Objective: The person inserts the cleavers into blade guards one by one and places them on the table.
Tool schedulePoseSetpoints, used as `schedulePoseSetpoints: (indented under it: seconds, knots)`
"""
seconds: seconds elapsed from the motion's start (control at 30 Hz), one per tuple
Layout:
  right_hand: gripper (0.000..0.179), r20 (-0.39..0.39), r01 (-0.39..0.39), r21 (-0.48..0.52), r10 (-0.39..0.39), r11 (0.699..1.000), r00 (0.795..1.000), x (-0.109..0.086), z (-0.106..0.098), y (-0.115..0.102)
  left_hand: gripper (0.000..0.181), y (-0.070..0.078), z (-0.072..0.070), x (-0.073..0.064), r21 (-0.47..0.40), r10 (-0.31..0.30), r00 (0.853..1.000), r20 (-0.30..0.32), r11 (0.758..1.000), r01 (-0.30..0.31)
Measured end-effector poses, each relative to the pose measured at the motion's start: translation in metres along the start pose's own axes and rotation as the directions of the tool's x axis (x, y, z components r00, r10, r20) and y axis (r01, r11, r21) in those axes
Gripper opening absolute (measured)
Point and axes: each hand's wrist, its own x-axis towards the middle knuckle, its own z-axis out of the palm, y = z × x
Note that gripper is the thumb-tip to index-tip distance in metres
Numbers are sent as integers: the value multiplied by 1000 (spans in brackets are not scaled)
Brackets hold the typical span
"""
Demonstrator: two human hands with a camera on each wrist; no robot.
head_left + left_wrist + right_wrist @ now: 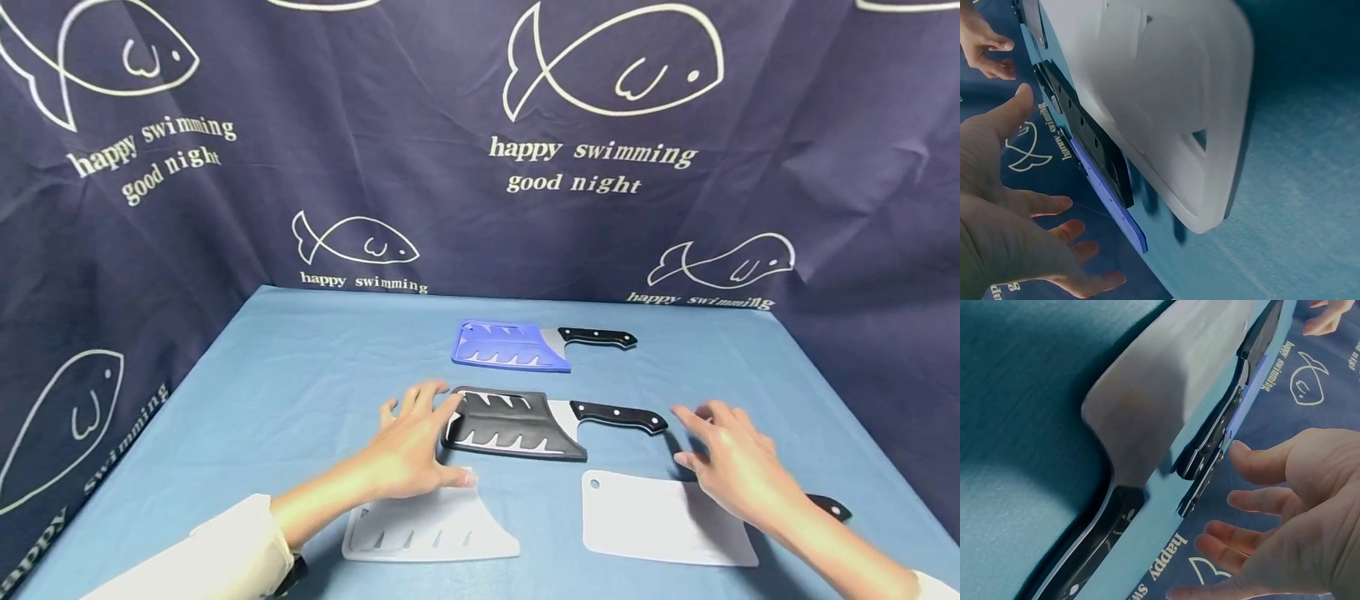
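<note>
My left hand point(408, 446) hovers with fingers spread, between a cleaver in a black blade cover point(517, 429) and an empty white blade cover point(431, 529). In the left wrist view the white cover point(1172, 100) lies apart from that hand point(1016, 219). Over an uncovered cleaver point(652, 517) my right hand point(735, 458) is held with loosely bent fingers and nothing in them. It hides part of that cleaver's blade and black handle point(828, 506). The right wrist view shows this cleaver's blade point(1141, 406) lying flat, away from the hand point(1291, 519).
A second covered cleaver, in a blue blade cover point(506, 346), lies behind the black one, handle to the right. All lie on a light blue tablecloth point(300, 375). Dark blue fabric point(450, 125) with fish drawings hangs behind and at both sides.
</note>
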Motion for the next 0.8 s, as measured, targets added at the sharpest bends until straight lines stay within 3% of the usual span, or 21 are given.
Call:
schedulePoseSetpoints:
  seconds: [0.37, 0.8]
  knots:
    - [57, 26, -12, -22, 13, 1000, 1000, -7, -8, 16, 102, 0, 1, -22, 8, 5, 1000, -7, 1000, -5]
    - [58, 147, -74, -61, 82, 995, 986, -24, -9, 43, 114, -4, 8, -51, 37, 16, 997, 73, 999, -18]
